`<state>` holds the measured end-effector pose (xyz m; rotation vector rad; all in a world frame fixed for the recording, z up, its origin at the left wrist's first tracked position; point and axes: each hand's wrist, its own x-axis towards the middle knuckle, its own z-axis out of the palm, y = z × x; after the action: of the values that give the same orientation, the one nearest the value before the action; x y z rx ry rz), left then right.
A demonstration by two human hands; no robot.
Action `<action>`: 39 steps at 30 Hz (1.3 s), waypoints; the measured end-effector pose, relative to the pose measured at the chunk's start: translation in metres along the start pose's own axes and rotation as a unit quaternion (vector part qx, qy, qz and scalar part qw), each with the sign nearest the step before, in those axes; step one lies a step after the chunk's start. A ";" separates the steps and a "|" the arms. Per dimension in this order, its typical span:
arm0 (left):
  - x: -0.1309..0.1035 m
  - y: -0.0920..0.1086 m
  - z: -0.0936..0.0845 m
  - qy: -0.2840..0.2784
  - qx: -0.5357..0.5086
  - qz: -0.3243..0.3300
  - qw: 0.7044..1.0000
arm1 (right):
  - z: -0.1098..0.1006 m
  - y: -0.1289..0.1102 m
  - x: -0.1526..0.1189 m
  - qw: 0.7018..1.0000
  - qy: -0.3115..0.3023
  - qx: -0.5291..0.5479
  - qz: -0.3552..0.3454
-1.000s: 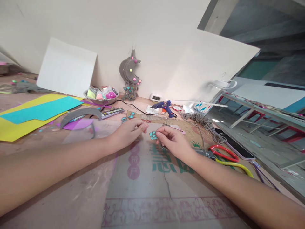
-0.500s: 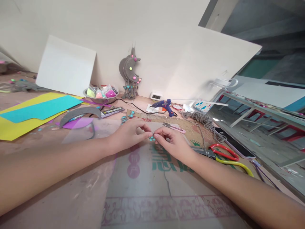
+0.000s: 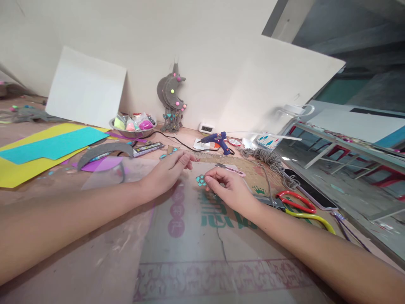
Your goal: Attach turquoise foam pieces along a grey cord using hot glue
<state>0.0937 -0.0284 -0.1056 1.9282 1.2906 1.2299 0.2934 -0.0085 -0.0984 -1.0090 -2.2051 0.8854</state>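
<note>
My right hand (image 3: 226, 185) pinches a small teal piece with grey outlines (image 3: 200, 180), shaped like a flower or paw, between thumb and fingertips. To its left, apart from the piece, my left hand (image 3: 169, 171) hovers over the sheet with its fingers loosely bent and nothing visible in them. Just beyond the left hand lie more small teal-and-grey pieces (image 3: 167, 153), partly covered by it. Thread snips (image 3: 232, 169) with a pink handle rest behind my right hand. A clear plastic sheet (image 3: 190, 253) covers printed cardboard beneath both hands.
Red-and-yellow-handled scissors (image 3: 295, 202) and a phone (image 3: 311, 190) lie right, beside grey yarn (image 3: 272, 160). A blue glue gun (image 3: 218, 140), a metal bowl of clay packets (image 3: 134, 131) and a hanging moon ornament (image 3: 172, 93) are behind. Coloured sheets (image 3: 53, 145) lie left.
My left hand has let go of the small teal piece and moved left and slightly back. My right hand keeps it almost in place, so more of it shows.
</note>
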 end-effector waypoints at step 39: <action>-0.002 0.002 0.003 -0.022 0.047 0.019 0.998 | 0.000 0.000 0.000 1.000 0.001 -0.001 0.000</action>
<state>0.0969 -0.0307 -0.1061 2.0433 1.3165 1.1558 0.2939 -0.0086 -0.0983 -1.0111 -2.2055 0.8823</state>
